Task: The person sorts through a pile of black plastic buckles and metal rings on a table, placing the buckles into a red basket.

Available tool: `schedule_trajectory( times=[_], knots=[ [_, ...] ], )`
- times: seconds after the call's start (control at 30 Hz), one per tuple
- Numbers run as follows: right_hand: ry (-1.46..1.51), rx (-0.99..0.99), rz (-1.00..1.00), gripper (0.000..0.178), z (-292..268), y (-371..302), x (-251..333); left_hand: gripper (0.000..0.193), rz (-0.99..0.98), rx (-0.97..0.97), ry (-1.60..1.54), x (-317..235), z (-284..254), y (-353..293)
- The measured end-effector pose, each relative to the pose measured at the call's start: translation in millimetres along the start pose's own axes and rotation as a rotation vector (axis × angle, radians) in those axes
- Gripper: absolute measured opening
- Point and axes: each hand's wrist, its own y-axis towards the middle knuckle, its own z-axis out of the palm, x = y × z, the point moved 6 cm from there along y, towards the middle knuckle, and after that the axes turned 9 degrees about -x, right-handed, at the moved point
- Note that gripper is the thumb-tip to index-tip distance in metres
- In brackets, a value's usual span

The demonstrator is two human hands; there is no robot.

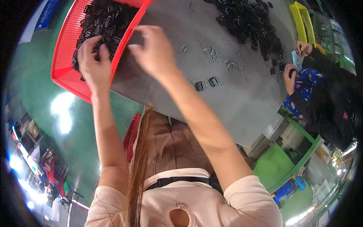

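Note:
At the upper left, a red plastic basket (65, 63) holds a heap of black buckles (109, 22). Over the heap is my left hand (92, 66), its fingers curved and the thumb apart from them; I make out nothing held in it. My right hand (155, 55), slightly blurred, hovers just right of the basket's rim with a gap between thumb and fingers, apparently holding nothing. Two black buckles (206, 83) lie on the grey table (227, 113), and several metal wire rings (211, 55) are scattered beyond them.
A large pile of black pieces (245, 26) spreads across the far table. On the right, another person's hands (290, 77) are at the table edge, near a yellow basket (302, 22). A green frame (298, 128) stands below that side.

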Motion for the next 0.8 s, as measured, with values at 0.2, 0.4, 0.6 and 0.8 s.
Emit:
schedule_trajectory(
  times=[0.2,0.4,0.6,0.8],
  knots=[
    [-0.517,0.034,0.504,0.035,-152,-90,-171,0.019,0.262,0.529,-0.243,-93,90,-120],
    [-0.656,0.059,0.497,0.048,-149,-125,-198,0.03,0.35,0.864,0.119,-113,159,-224],
    [-0.331,0.035,0.694,0.021,-156,-128,-212,0.025,0.33,0.997,0.139,-114,176,-225],
    [-0.176,-0.237,0.824,0.019,-209,-152,-239,0.021,-0.086,0.865,-0.274,-103,178,-176]
  ],
)
